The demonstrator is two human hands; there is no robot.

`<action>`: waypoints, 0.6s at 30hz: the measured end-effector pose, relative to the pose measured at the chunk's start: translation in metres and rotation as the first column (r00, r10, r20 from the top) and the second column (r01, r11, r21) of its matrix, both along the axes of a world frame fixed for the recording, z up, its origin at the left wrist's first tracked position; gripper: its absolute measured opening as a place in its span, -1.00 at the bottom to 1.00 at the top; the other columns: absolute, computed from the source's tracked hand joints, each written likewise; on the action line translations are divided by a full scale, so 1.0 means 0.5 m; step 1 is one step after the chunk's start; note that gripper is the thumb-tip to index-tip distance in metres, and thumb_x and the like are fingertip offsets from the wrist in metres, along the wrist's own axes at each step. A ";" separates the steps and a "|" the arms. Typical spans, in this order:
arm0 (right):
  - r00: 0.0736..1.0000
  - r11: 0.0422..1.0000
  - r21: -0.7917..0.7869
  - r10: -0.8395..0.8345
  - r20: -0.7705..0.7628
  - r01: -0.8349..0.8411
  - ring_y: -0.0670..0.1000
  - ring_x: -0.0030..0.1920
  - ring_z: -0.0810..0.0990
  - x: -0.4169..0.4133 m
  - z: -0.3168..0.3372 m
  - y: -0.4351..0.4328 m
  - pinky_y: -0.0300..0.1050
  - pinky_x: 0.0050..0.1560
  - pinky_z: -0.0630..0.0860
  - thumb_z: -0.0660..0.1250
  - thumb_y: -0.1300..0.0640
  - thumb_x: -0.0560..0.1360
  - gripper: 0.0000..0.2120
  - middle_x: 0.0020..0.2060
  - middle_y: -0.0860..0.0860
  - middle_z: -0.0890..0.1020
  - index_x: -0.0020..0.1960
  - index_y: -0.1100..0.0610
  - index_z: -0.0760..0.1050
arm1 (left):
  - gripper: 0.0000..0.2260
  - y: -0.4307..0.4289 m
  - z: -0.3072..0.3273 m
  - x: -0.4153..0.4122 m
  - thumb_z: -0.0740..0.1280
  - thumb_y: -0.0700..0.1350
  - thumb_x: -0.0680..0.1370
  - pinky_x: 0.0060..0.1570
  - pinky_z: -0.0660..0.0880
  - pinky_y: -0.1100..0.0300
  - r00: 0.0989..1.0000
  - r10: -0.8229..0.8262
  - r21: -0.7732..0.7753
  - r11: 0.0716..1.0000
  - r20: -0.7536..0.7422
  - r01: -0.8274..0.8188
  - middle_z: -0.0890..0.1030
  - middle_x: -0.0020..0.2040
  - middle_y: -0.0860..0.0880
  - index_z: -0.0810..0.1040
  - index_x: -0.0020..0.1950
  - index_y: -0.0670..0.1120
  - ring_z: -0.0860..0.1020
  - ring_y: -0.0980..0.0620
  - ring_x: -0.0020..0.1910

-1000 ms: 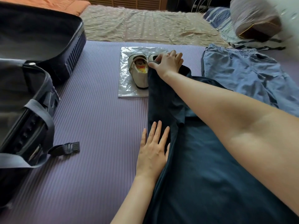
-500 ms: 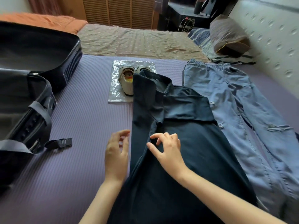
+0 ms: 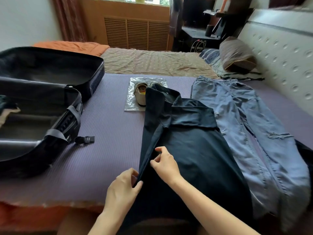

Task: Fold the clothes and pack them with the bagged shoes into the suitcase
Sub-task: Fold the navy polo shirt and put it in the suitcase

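- The purple mat [image 3: 110, 133] covers the near part of the bed, and everything I am packing lies on it.
- The suitcase [image 3: 50, 99] sits open on the left side of the mat, both halves showing. A strap hangs over the rim of the near half.
- The dark shirt [image 3: 194, 150] lies flat down the middle, running from my lap towards the far end. Its left side is folded inwards along its length, and a sleeve is turned across the upper part.
- The jeans [image 3: 245, 124] are spread out just right of the shirt, touching its edge, with the waistband at the far end.
- A pillow [image 3: 237, 55] leans against the headboard at the far right, off the mat.
- The shoes [image 3: 139, 95] lie in a clear bag [image 3: 131, 104] at the far end of the shirt, whose top corner overlaps them.
- My right hand [image 3: 166, 164] rests on the shirt at the fold with its fingers curled. I cannot tell whether it pinches the cloth.
- My left hand [image 3: 122, 189] pinches the shirt's folded left edge between thumb and fingers, just below the right.
- The strap's buckle [image 3: 86, 139] lies on the mat beside the suitcase.
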State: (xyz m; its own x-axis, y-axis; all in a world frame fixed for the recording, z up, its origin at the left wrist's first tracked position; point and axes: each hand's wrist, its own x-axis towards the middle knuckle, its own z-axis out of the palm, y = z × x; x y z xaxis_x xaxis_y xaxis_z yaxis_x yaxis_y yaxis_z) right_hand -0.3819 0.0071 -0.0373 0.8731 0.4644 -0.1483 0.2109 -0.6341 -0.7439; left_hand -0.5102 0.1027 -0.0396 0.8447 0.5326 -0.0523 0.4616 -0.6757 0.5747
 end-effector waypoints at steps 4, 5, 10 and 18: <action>0.994 0.990 0.134 -0.029 -0.104 0.043 -0.02 -0.16 0.64 0.005 0.006 -0.052 0.00 0.02 0.56 0.37 0.10 0.46 -0.67 -0.21 -0.01 0.67 0.20 0.10 0.46 | -0.79 -0.067 0.013 0.007 0.32 0.03 0.54 -0.06 0.48 0.23 0.986 -0.102 0.004 0.995 0.134 0.103 0.57 0.00 0.09 0.53 0.13 0.00 0.55 0.12 -0.04; 0.992 0.986 0.160 -0.022 -0.121 0.042 -0.02 -0.22 0.64 0.006 0.008 -0.068 -0.02 -0.07 0.58 0.37 0.04 0.48 -0.73 -0.23 -0.01 0.67 0.13 0.10 0.50 | -0.78 -0.086 0.013 0.014 0.31 0.02 0.54 -0.03 0.48 0.22 0.981 -0.120 -0.005 0.992 0.151 0.123 0.56 0.01 0.08 0.52 0.15 -0.01 0.55 0.12 -0.02; 0.974 0.979 0.199 0.009 -0.226 0.037 -0.15 -0.29 0.54 -0.018 -0.004 -0.135 -0.31 -0.31 0.41 0.37 -0.01 0.50 -0.78 -0.23 -0.04 0.60 0.03 0.11 0.50 | -0.84 -0.164 -0.010 0.048 0.30 -0.14 0.52 -0.14 0.58 0.06 0.972 -0.131 -0.225 0.958 0.196 0.175 0.59 -0.07 0.06 0.56 0.07 0.00 0.61 0.12 -0.19; 0.988 0.992 0.111 -0.038 -0.152 0.055 -0.03 -0.21 0.59 -0.035 -0.033 -0.183 -0.10 -0.24 0.60 0.49 0.11 0.36 -0.60 -0.17 0.02 0.58 0.16 0.07 0.47 | -0.85 -0.168 -0.050 0.004 0.32 -0.14 0.54 -0.04 0.51 0.26 0.967 -0.018 -0.196 0.978 0.252 0.070 0.62 -0.08 0.17 0.61 0.04 0.06 0.58 0.22 -0.12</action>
State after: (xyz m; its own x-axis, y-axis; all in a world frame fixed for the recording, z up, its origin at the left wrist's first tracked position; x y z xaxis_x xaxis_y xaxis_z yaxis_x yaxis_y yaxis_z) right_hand -0.3996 -0.0846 -0.0536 0.8661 0.4456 -0.2264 0.0647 -0.5492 -0.8332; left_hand -0.5084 0.0188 -0.0644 0.8671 0.4946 0.0591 0.2596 -0.5501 0.7937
